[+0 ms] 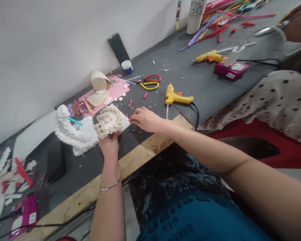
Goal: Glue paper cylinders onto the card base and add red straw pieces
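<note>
My left hand (109,145) is closed around the base of a craft piece (108,119) covered with beige, round-topped bits set in curved rows. Just right of it, my right hand (147,118) reaches in over a white sheet (123,121), thumb and fingers pinched together. A small red bit shows at those fingertips; its exact kind is too small to tell. Left of the craft piece stands a fluffy white curved piece (76,134) with a teal stick (75,121) across it. Short red pieces (145,95) lie beyond my right hand.
A yellow glue gun (177,97) lies right of my right hand, its cord over the table edge. Scissors (150,82), a cardboard roll (99,80), a phone (56,157) and white scraps surround the work. At right, another person's hand (297,25) is near a second glue gun (210,56).
</note>
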Available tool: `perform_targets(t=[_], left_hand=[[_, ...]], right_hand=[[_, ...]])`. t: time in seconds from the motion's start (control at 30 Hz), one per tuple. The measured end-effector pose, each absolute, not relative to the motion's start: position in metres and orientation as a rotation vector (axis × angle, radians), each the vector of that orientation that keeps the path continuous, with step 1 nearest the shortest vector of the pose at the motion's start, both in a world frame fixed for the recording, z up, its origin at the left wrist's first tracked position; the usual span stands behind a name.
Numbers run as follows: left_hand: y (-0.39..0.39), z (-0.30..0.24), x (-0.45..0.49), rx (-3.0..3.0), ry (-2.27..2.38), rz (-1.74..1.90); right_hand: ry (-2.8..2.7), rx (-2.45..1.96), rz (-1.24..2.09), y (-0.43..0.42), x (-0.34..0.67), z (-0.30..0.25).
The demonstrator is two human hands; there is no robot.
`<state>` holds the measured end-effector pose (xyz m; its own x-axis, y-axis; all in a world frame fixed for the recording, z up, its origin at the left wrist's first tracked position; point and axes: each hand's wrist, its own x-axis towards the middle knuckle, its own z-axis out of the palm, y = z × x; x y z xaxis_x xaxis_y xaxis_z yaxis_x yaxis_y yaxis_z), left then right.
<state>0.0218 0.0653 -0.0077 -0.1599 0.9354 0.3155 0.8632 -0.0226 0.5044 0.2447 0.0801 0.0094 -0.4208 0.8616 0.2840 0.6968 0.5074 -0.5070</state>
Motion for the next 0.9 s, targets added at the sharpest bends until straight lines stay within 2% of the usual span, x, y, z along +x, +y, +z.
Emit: perform_targets(t=[0.07, 0.27, 0.9], left_hand=[[0.065, -0.006, 0.023, 1.941, 2.115, 0.911], [0.065, -0.006, 0.025, 1.934, 2.116, 0.927], [0.065, -0.006, 0.025, 2.002, 2.077, 0.930]], right_hand=[[-2.243, -1.219, 0.389, 0.085, 0.236, 0.005], [-2.182, -1.214, 0.617, 0.091, 0.214, 0.005], [-1.868, -1.215, 0.792, 0.088, 0.195, -0.002]])
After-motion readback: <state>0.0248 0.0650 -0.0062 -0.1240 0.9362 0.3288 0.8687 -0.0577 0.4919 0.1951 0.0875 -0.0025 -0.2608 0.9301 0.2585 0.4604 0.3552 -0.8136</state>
